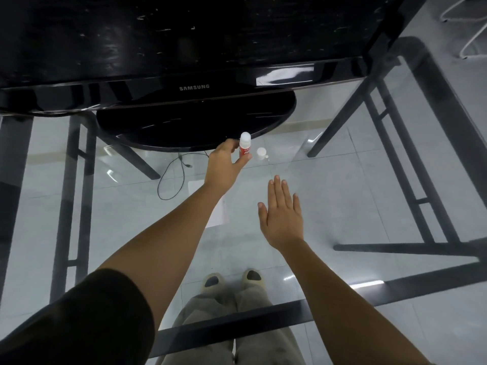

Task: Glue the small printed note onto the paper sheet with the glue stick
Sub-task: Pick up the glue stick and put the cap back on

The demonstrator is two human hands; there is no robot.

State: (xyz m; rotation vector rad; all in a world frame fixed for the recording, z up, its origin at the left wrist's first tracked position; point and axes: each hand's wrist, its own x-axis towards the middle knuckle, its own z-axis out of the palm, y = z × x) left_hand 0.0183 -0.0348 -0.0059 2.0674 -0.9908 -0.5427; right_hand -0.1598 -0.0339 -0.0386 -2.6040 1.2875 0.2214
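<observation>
Glass forms the surface (329, 196), so the tiled floor, the black frame and the person's shoes show through it, and a black monitor stands along its far edge. The left hand (224, 164) is closed around the glue stick (244, 148), thumb and fingers pinching its red-labelled body, and holds it upright near the monitor's base (195, 125). Just beside the stick, toward the right edge, a small white piece (261, 153) sits on the glass; it is probably the stick's cap, though the view is too small to be sure. The right hand (283, 214) is open and flat, fingers together, holding nothing, nearer the front edge than the left.

Under the left forearm lies the paper sheet (218, 212), pale and partly hidden by the arm. The small printed note cannot be told apart from the sheet from here; it may already lie on it or be hidden.

By the look of things, the step in hand is either picking the stick up or setting it back by its cap. If glue is yet to be spread, the stick must come back toward the sheet, with the free right hand steadying the paper.
</observation>
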